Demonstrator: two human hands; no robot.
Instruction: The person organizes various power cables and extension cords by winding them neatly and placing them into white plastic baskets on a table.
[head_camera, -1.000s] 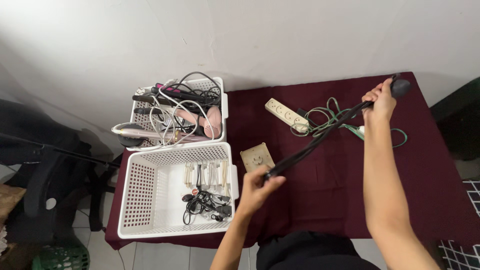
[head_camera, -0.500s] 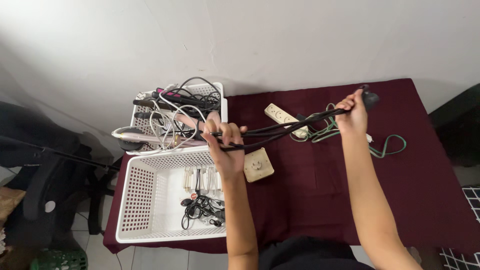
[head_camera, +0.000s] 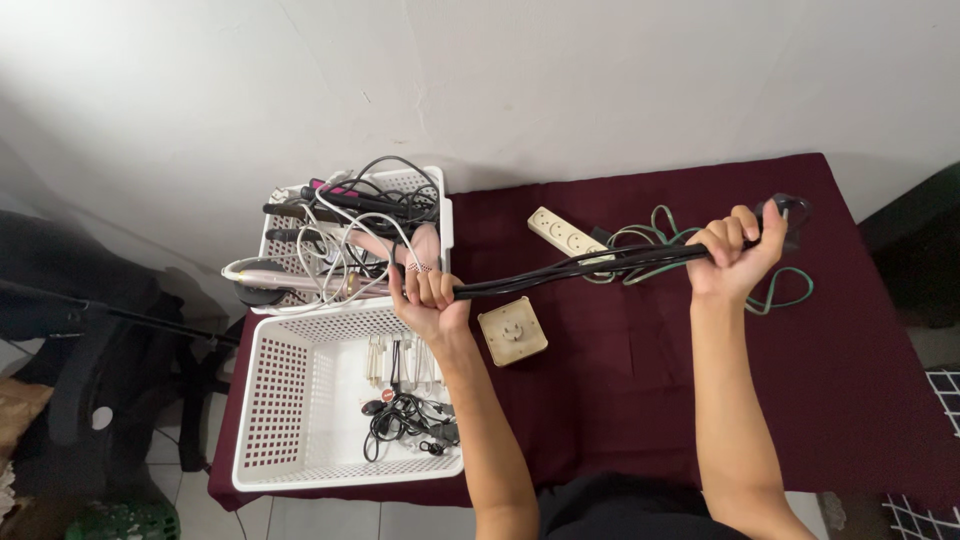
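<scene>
A folded black cable (head_camera: 580, 268) stretches taut between both my hands, above the dark red table (head_camera: 620, 400). My left hand (head_camera: 425, 297) grips one end over the near rim of the far white basket (head_camera: 440, 205). My right hand (head_camera: 735, 250) is closed on the other end, where a black plug (head_camera: 790, 212) sticks out past my fingers. Beneath the cable lie a white power strip (head_camera: 563, 232) and a square beige socket block (head_camera: 512, 330).
The far basket is full of tangled cords and hair-styling tools. A nearer white basket (head_camera: 290, 400) holds small black cables and white cords. A green cable (head_camera: 790, 290) loops on the table by my right hand. A dark chair (head_camera: 90, 330) stands left.
My left hand moved up and left from the table's middle to the baskets, pulling the cable taut. My right hand came slightly down and left with the plug end.
</scene>
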